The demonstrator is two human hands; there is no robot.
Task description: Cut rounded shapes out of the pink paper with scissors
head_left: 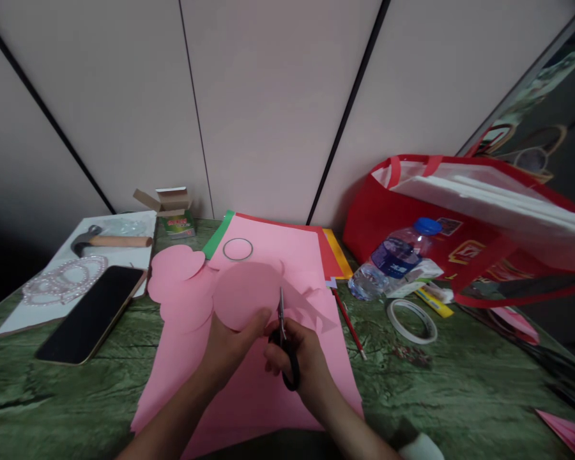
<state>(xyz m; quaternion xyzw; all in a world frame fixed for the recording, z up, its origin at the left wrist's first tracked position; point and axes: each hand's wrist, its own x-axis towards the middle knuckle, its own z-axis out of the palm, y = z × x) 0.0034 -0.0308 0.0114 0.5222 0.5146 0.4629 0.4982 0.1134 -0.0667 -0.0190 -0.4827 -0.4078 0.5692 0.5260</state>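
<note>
My left hand [232,345] pinches the lower edge of a round piece of pink paper [246,294], thumb on top. Black-handled scissors [290,364] are in my right hand [309,358], its fingers through the loops. Their blades point away from me, at the right edge of the pink round. A pink offcut hangs off to the right of the blades. Under both hands lie large pink sheets [263,402]. Several cut pink circles [182,287] overlap to the left. A thin dark ring [238,249] rests on the sheets beyond my hands.
On the left are a phone [91,316], a claw hammer [119,241], clear beads [67,278] and a small open box [177,220]. A red pencil [349,326], tape roll [412,321], water bottle [393,259] and red bag [378,198] stand or lie on the right.
</note>
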